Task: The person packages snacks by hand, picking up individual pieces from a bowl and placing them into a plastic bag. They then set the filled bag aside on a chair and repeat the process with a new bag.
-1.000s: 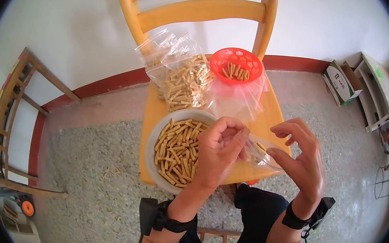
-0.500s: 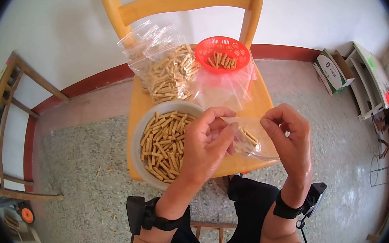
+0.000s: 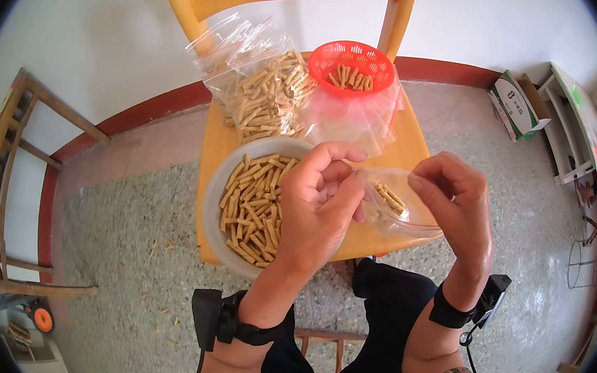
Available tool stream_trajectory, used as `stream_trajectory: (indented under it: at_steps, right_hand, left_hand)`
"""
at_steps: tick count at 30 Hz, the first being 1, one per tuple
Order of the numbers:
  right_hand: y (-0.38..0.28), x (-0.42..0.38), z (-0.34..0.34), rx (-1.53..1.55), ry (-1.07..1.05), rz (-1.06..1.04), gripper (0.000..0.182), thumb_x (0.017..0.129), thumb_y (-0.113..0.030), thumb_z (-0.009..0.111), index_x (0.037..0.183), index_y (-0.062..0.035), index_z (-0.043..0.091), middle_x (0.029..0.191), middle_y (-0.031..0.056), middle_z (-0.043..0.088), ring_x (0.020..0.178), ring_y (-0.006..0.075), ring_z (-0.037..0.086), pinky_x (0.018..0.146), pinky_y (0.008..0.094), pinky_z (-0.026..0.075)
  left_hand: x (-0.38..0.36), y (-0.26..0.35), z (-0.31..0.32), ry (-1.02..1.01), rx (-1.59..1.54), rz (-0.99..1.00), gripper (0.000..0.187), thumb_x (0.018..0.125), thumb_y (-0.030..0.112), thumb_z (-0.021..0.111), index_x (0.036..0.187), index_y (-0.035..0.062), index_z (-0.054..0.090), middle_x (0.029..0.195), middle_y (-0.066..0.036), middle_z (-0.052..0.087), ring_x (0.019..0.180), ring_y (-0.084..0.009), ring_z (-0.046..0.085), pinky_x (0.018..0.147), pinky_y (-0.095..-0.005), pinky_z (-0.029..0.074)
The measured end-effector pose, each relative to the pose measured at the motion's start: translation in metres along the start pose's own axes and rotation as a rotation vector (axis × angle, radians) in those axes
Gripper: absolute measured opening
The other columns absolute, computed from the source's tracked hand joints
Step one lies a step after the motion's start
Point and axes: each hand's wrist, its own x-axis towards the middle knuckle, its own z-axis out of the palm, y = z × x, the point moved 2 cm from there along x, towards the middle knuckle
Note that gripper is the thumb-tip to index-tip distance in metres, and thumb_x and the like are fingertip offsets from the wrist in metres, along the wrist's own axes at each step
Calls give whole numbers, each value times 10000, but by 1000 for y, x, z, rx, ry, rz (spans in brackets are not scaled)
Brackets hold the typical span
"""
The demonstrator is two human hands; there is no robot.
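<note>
Between my hands is a small clear zip bag (image 3: 406,223) with a few short tan sticks (image 3: 390,198) inside. My left hand (image 3: 321,202) is closed, pinching the bag's left side between thumb and fingers. At the opposite side, the thumb and fingertips of my right hand (image 3: 454,193) close on the bag's edge. Behind my left hand and partly hidden by it stands a grey bowl (image 3: 210,220) full of similar tan sticks (image 3: 254,209).
On the wooden chair (image 3: 404,129), filled zip bags (image 3: 268,92) lean at the back left. A red basket (image 3: 386,70) holding several sticks sits on flat plastic bags (image 3: 350,120). A cardboard box (image 3: 519,106) stands on the floor at right, a wooden frame (image 3: 6,171) at left.
My hands have drawn slightly farther apart, with the bag spread wider between them. The whole view has shifted a little, so the chair's contents appear higher and further right.
</note>
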Motion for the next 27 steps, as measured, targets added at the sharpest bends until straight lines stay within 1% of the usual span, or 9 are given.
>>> stream_trajectory:
  at_steps: [4,8,12,15,17,18,20,23,27]
  right_hand:
    - [-3,2,4,38,80,50,58,756,10,620,766,19,564,603,-2,517,537,29,424,491,195,353]
    - [0,3,4,44,188,-4,42,786,-1,606,779,16,568,601,-32,506,551,14,410,500,174,344]
    - [-1,3,4,51,297,-28,35,800,-10,601,792,13,576,615,-42,499,566,7,408,510,158,332]
    - [-2,3,-1,81,292,22,46,807,-20,599,786,14,577,628,-45,506,575,2,412,518,151,331]
    - [-1,4,1,87,292,30,48,807,-24,601,785,12,577,621,-50,499,568,-1,401,511,150,322]
    - [0,4,1,90,296,39,51,806,-27,604,784,10,578,614,-54,491,560,-5,391,503,149,313]
    - [4,4,2,107,286,33,50,802,-27,608,782,8,578,599,-63,468,545,-5,369,488,155,294]
    - [8,5,6,129,248,29,49,794,-25,615,779,5,579,565,-75,417,517,-3,323,461,171,255]
    - [6,4,9,153,182,42,50,782,-21,623,776,3,580,527,-75,361,493,6,285,443,193,227]
  left_hand:
    - [0,1,1,-26,8,-10,158,805,-21,531,963,-15,525,679,-52,590,506,-49,490,458,-175,386]
    - [-2,1,2,-33,37,-41,166,805,-23,531,971,-16,523,669,-42,582,518,-47,495,466,-176,395]
    - [-2,-6,3,-90,31,-6,180,816,15,560,990,-14,523,676,-25,563,542,-38,502,474,-175,401]
    - [0,-6,-2,-120,69,24,210,820,68,593,1007,-1,525,691,-8,549,555,-30,502,477,-177,407]
    - [5,3,-17,-66,259,85,228,814,82,603,1020,13,531,695,-3,556,553,-28,501,467,-177,407]
    - [9,2,-26,14,249,129,216,816,109,605,1008,27,549,686,-10,571,527,-34,503,449,-170,395]
    - [14,15,-47,118,294,89,178,827,120,589,978,29,565,674,-27,584,504,-46,508,439,-163,386]
    - [16,17,-72,226,326,129,151,833,127,577,949,29,577,663,-37,588,489,-57,511,436,-159,379]
    - [18,6,-80,216,374,53,131,826,99,580,932,23,576,674,-37,581,498,-58,507,442,-168,387]
